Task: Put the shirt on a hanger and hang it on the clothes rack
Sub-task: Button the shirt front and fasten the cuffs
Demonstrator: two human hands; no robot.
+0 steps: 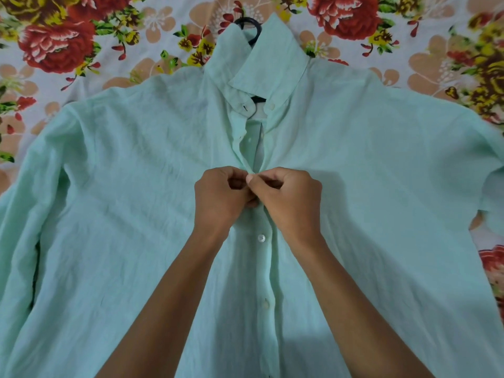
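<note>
While shirt point(136, 186) lies flat, hands point(257, 195) pinching placket (knuckles touching)

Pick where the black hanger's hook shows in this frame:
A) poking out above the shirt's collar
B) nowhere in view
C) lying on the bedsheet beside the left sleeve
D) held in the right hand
A: the hanger's hook curves out behind the collar of the shirt, while the left hand and right hand both pinch the button placket.

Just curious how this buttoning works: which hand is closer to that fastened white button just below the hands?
The right hand. Its heel sits just above and right of the white button; the left hand lies farther up and left. Both pinch the shirt placket.
</note>
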